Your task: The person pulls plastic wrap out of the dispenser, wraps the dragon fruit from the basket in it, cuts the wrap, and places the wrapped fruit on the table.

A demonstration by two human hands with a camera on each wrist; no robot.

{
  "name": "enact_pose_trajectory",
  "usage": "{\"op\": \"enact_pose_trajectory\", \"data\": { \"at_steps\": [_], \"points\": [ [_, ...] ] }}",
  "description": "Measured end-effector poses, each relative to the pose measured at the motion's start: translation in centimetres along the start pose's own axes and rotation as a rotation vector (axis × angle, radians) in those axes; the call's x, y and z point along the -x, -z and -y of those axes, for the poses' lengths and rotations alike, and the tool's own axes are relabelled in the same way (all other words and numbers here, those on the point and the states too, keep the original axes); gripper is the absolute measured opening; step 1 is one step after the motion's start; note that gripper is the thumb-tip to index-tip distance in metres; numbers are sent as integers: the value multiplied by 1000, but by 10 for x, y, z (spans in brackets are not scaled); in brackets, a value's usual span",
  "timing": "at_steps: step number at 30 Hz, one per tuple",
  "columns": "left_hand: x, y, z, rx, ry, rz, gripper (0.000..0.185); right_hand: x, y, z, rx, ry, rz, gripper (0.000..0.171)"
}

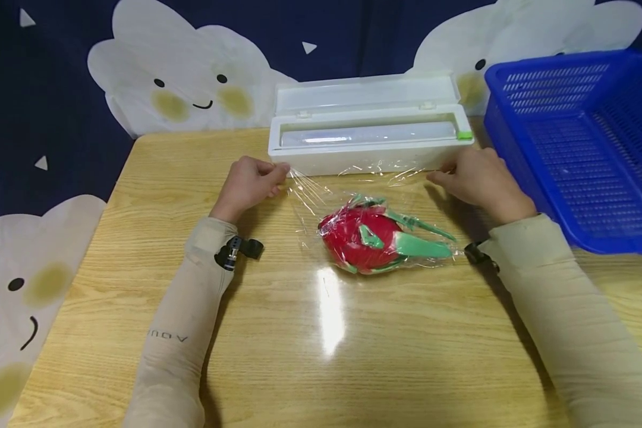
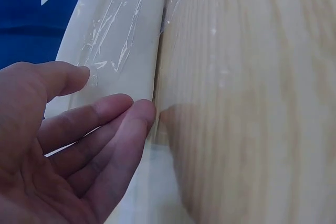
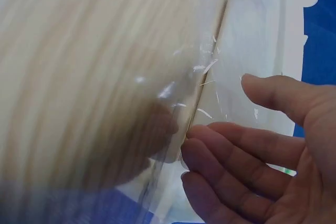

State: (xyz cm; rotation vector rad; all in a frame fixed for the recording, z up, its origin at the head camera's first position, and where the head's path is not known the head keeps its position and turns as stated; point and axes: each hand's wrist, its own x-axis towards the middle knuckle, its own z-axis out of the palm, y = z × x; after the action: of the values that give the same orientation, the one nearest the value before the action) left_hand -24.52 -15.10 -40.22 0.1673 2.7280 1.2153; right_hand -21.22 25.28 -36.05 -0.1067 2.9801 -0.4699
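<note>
- My left hand (image 1: 251, 181) lies at the left edge of the cling film (image 1: 353, 184), just before the dispenser's front; the fingers are curled with thumb and fingertips close at the film, but I cannot tell whether that grip is clamped on it.
- My right hand (image 1: 478, 178) sits at the film's right edge, fingers gently bent; whether that grip pinches the film I cannot tell either.
- The film runs from the white cling-film dispenser (image 1: 369, 134), lid open, down over the toy dragon fruit (image 1: 377, 241).
- The dragon fruit lies on the wooden bench (image 1: 321, 333) between my forearms, near the dispenser.
- A blue plastic basket (image 1: 583, 142) stands at the bench's right side, just beside my right hand.
</note>
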Motion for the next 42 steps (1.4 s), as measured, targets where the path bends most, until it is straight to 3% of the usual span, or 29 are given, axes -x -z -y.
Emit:
{"op": "enact_pose_trajectory", "data": {
  "at_steps": [9, 18, 31, 36, 42],
  "points": [
    [0, 0, 2, 6, -14, -2, 44, -5, -1, -6, -59, -47, 65, 48],
    [1, -2, 1, -5, -17, 7, 41, -7, -5, -7, -120, 7, 39, 40],
    [3, -3, 1, -39, -90, 21, 35, -6, -4, -9, -139, 7, 9, 23],
    [4, -3, 1, -1, -124, 63, 36, -4, -2, -8, -132, 19, 16, 16],
    [5, -4, -2, 7, -166, 141, 39, -1, 0, -8, -166, 22, 44, 24]
  ]
}}
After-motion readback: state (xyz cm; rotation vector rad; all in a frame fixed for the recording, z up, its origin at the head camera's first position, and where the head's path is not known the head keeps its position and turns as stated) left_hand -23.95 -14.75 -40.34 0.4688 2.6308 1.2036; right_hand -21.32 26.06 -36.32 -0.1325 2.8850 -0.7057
